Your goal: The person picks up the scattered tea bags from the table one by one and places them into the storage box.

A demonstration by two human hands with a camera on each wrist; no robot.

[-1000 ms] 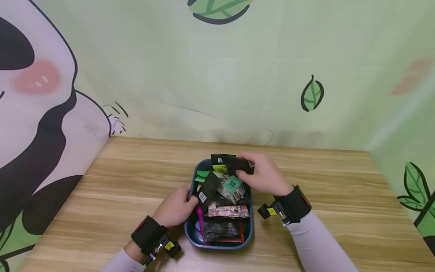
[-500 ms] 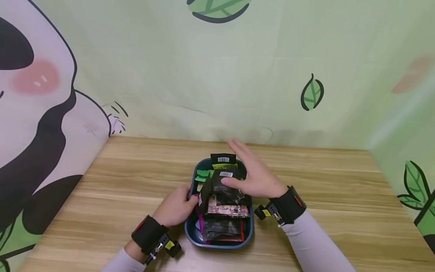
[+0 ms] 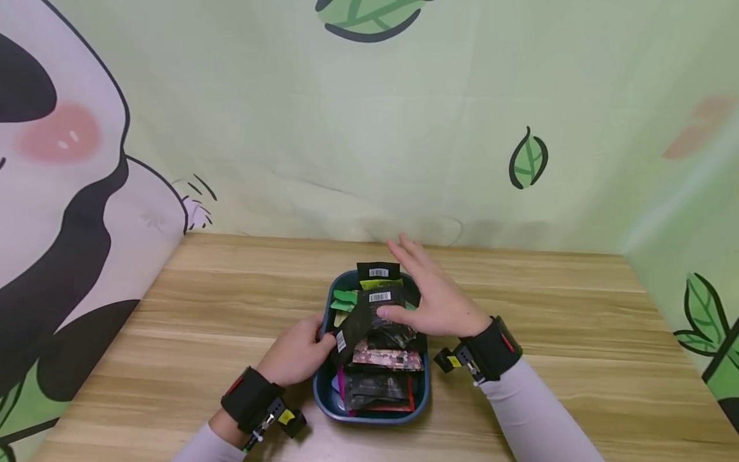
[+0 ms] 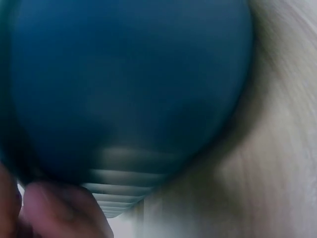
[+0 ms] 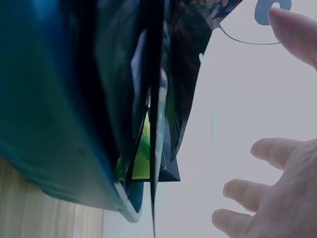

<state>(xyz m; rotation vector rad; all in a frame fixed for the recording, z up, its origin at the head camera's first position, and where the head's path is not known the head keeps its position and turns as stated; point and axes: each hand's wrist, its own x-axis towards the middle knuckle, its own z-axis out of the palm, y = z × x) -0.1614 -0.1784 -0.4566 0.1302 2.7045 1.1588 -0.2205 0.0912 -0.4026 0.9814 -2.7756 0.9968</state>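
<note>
A dark blue plastic bin (image 3: 424,394) stands on the table, filled with several flat packets. My left hand (image 3: 297,353) grips its left rim, the thumb over the edge beside a tilted black packet (image 3: 352,330). In the left wrist view, fingertips (image 4: 64,210) show against the bin's outer wall (image 4: 133,74). My right hand (image 3: 441,298) hovers over the bin's right side with fingers spread and straight, holding nothing. Below its thumb lies a black packet with a barcode (image 3: 381,297). The right wrist view shows those fingers (image 5: 242,193) apart from the upright packets (image 5: 185,74).
A pink patterned packet (image 3: 387,357) and a dark packet (image 3: 378,385) lie toward the bin's near end. Green packets (image 3: 344,298) sit at the left, and another barcoded black packet (image 3: 378,271) stands at the back. The wood-grain table (image 3: 548,321) meets a printed backdrop (image 3: 433,128).
My right hand has let go of a black packet, which now lies atop the others, and its fingers have spread. The tilted packet by my left thumb has shifted; the left hand stays put.
</note>
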